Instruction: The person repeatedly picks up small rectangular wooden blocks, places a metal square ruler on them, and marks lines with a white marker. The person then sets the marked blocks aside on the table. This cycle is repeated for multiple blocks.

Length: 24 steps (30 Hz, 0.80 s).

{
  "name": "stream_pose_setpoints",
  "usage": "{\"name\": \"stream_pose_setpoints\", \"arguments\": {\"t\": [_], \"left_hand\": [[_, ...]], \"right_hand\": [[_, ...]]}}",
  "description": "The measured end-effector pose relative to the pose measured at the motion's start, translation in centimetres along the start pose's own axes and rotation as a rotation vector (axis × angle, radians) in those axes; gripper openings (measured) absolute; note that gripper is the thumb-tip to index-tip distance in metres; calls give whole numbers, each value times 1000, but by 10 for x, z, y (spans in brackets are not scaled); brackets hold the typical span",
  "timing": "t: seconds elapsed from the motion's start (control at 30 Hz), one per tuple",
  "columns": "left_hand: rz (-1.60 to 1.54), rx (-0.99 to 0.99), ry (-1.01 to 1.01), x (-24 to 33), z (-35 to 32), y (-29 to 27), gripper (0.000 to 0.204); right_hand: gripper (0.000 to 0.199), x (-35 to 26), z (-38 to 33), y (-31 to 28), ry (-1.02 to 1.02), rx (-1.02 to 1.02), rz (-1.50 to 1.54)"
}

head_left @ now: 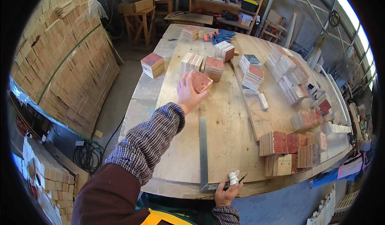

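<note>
My left hand (189, 92) reaches out over the worktable, its fingers and thumb wrapped round a plywood block (201, 81) with a reddish top. Just beyond it stand another pale layered block (191, 62) and a red-topped block (214, 68). At the table's near edge, my right hand (225, 193) is closed on a thin dark pencil (242, 178), its tip pointing up and right. White wrapping (234, 178) covers one of its fingers. A metal try square (203, 153) lies beside that hand, its long blade pointing away from me; the fingers are close to its short arm.
Stacked plywood blocks (280, 143) line the table's right side, with more (286, 66) farther back. One red-topped block (152, 64) sits near the left edge. Gloves (220, 36) lie at the far end. A tall wrapped wood stack (60, 60) stands left; shelves (228, 4) are behind.
</note>
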<state>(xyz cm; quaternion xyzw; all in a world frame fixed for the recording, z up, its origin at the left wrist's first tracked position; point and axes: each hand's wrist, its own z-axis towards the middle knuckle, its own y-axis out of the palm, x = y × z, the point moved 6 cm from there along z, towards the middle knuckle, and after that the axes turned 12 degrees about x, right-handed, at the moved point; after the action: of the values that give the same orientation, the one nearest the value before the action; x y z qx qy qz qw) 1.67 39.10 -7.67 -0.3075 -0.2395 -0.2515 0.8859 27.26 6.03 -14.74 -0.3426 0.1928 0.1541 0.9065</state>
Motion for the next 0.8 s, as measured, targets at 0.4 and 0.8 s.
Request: {"name": "stream_pose_setpoints", "arguments": {"t": [0.4,0.8], "left_hand": [[-27,-173,367,69,53,66,90],[-279,-16,301,121,85,242,50]], "right_hand": [[39,0,8,-3,-4,-47,67],[42,3,15,-9,135,-85,253]]}}
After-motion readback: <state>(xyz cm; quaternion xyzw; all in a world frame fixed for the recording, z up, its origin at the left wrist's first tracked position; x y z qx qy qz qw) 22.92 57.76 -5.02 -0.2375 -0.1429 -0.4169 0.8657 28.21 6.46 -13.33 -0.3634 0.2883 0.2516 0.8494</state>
